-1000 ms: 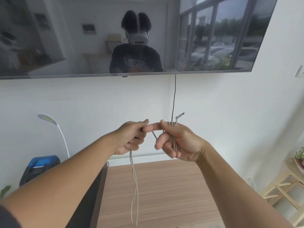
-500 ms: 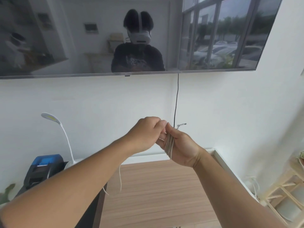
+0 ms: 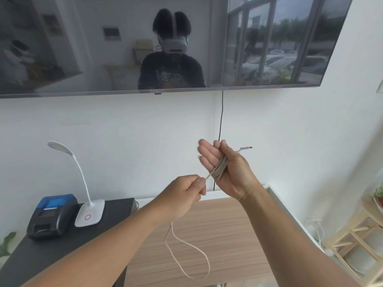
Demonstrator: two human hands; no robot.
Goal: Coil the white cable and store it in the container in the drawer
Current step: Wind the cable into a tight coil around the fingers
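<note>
White cable was wound round our open right hand, and our left hand, pinching the tail, had dropped toward 7 o'clock for another wrap.

White cable: thin, pale, several turns wound around the right hand, above the wooden table. Plug end juts right of that hand. One strand runs taut down-left into the left hand; slack loops below, over the table.
</note>
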